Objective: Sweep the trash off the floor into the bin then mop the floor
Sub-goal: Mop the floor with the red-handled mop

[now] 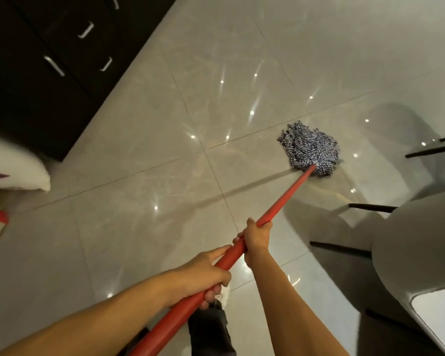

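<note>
MOPPING UNDER WAY: A person works a mop across a glossy tiled floor [139, 227], both hands on the red handle [288, 196]. Nearest the camera, the left hand [206, 273] has its fingers curled under the handle and clamped on it. Just beyond, the right hand [257, 236] closes its fingers round the same handle higher up. Farther out and to the right, the blue-and-white mop head [310, 150] lies flat on the tiles, close to the black legs of a grey chair [409, 240]. No bin is in view, and with the mop in use the sweeping half of the job appears finished. The stroke would go best with the strands kept pressed flat, pulled in overlapping passes, and steered round the chair legs rather than snagged on them. The polished tiles throw back ceiling lights and will likely be slick once wet, so footing matters. A white cushion [23, 170] sits at the left, and a dark cabinet [36, 86] with metal handles stands at far left.
</note>
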Demonstrator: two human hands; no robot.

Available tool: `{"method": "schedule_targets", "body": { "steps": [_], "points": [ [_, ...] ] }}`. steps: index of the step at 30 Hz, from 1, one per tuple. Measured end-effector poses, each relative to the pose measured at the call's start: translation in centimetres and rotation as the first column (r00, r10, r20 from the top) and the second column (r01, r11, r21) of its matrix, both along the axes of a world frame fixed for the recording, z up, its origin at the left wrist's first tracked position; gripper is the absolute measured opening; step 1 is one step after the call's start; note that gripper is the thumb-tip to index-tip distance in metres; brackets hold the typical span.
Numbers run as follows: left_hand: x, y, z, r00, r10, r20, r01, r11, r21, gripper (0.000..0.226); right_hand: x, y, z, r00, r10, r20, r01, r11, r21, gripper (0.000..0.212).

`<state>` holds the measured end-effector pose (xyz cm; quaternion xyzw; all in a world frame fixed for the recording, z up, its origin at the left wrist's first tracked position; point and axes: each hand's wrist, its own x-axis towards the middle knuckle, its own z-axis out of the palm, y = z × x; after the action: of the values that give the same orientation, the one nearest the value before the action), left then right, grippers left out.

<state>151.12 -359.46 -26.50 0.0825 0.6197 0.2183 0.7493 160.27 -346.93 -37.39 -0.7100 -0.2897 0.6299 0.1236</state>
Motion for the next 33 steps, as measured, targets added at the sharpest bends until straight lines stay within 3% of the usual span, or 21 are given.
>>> {"method": "schedule_targets", "body": {
  "steps": [5,14,18,25,29,33],
  "points": [
    [-2.4,-5.9,-0.2,0.971,0.240,0.017,-0.240,0.970,-0.037,0.082,-4.7,-4.3,-0.1,0.990,0.116,0.085,-0.122,0.991,0.062,0.039],
    [-11.7,-16.7,1.8,0.846,0.530,-0.055,-0.529,0.848,0.034,0.080,-18.2,-13.1,1.6,0.917,0.398,-0.011,-0.398,0.917,0.018,0.031],
    [-15.8,-23.5,2.1,0.755,0.645,-0.119,-0.645,0.763,0.044,0.076,-25.3,-19.9,2.1,0.836,0.542,-0.080,-0.543,0.840,0.012,0.032],
    [-18.8,-33.9,2.2,0.548,0.822,-0.157,-0.829,0.559,0.032,0.071,-33.9,-31.8,3.2,0.607,0.767,-0.209,-0.788,0.615,-0.031,0.045],
    [-18.5,-36.4,2.5,0.558,0.818,-0.142,-0.826,0.563,-0.001,0.059,-34.9,-36.0,3.2,0.544,0.801,-0.249,-0.834,0.548,-0.057,0.052],
    [-16.4,-35.6,3.0,0.598,0.798,-0.082,-0.802,0.597,-0.039,0.054,-32.4,-36.4,2.7,0.601,0.774,-0.199,-0.796,0.604,-0.052,0.060]
  ]
}}
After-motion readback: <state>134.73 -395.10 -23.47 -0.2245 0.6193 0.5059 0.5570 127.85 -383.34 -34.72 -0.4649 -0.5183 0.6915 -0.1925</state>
